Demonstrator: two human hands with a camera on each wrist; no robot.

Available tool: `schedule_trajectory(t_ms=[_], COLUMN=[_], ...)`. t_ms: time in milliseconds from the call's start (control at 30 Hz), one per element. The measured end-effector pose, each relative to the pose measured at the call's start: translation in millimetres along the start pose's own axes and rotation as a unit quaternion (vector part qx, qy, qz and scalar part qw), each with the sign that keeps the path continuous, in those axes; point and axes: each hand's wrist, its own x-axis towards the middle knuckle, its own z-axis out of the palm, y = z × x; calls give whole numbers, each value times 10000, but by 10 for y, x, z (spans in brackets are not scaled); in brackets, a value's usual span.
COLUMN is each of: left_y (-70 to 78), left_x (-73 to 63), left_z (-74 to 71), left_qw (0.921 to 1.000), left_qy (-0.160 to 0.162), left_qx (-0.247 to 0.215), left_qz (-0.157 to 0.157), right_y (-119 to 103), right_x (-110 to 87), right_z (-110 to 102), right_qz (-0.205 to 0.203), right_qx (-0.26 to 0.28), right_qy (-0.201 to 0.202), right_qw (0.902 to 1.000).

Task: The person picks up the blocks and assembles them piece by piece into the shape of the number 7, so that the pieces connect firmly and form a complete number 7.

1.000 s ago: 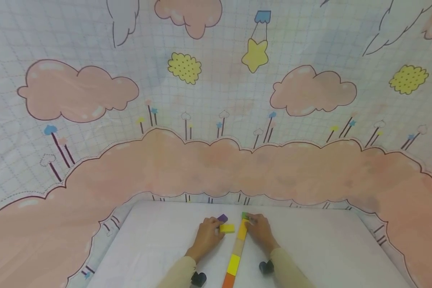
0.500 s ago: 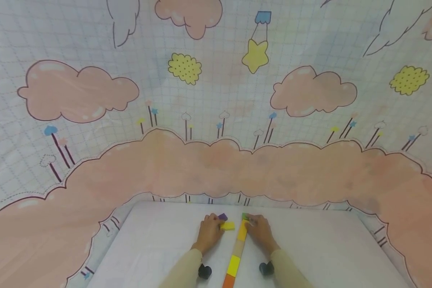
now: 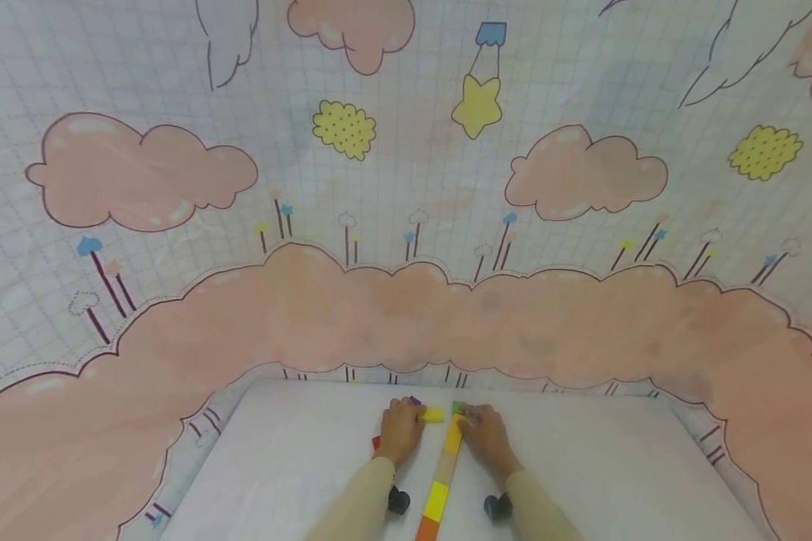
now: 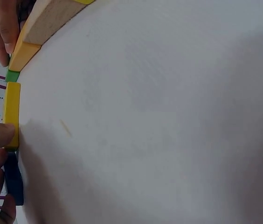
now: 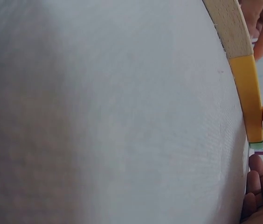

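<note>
In the head view my left hand (image 3: 402, 431) grips a yellow block (image 3: 434, 415) that juts right from its fingertips. Its thumb presses the block's side in the left wrist view, and its other fingers curl beside a dark blue or purple block (image 4: 13, 179) touching the yellow one's end. My right hand (image 3: 489, 436) pinches a small green block (image 3: 457, 407) at the far end of a row. Fingers partly cover the green block. An orange-yellow block (image 5: 247, 95) adjoins it, then a bare wood block (image 3: 445, 467), a bright yellow block (image 3: 436, 499) and an orange block (image 3: 427, 529).
A red block (image 3: 376, 442) shows partly behind my left wrist. The white table (image 3: 602, 466) meets a hanging cloth (image 3: 501, 319) printed with clouds at its far edge. Dark heart-shaped pieces (image 3: 398, 500) sit at both wrists.
My left hand has moved away from me and slightly right with the yellow block, covering more of the purple block and uncovering the red one. The right hand has stayed at the green block.
</note>
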Motion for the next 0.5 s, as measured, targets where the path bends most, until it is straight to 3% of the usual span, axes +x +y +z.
schedule_trajectory(t_ms=[133, 500], left_y=[35, 98], left_x=[44, 124], left_z=[15, 42], left_qw=[9999, 9971], left_qy=[-48, -1], left_qx=[72, -467], left_qz=[-112, -601], right_y=[-18, -6], right_x=[-1, -5], right_z=[-8, -13], right_qz=[29, -93], right_qx=[35, -31], right_qy=[-60, 4], right_qw=[10000, 10000])
